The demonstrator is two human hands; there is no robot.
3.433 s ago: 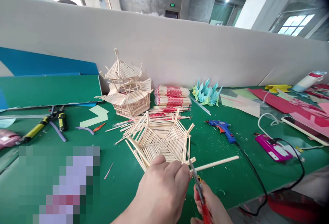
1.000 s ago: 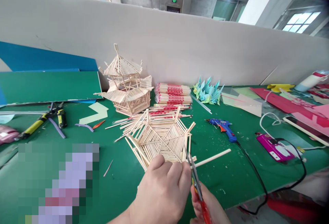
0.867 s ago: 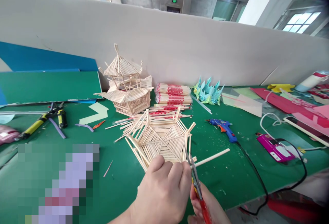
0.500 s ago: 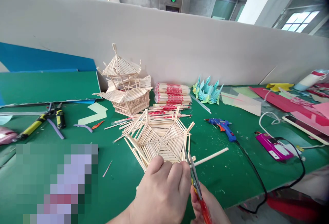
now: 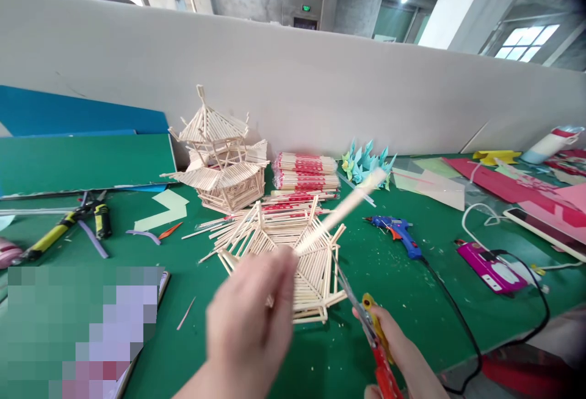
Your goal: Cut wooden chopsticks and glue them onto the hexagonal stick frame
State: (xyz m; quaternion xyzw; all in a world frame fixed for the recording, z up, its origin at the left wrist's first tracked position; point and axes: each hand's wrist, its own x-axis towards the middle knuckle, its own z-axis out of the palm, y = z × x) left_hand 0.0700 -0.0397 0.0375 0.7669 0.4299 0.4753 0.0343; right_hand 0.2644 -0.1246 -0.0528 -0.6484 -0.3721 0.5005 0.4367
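While our left hand grips a blurred wooden stick, our right hand holds red-handled scissors.

Left hand: blurred, wrist cut off by the bottom edge. Stick in its grasp: blurred, lower end hidden in the fist. Stick frame beyond the left hand: near-left portion hidden by it. Scissors in the right hand: handle end cut off below. Flat device left of the left hand: face masked by pixel blocks, lower end cut off. Green sign far beyond both hands: lettering too small to read.
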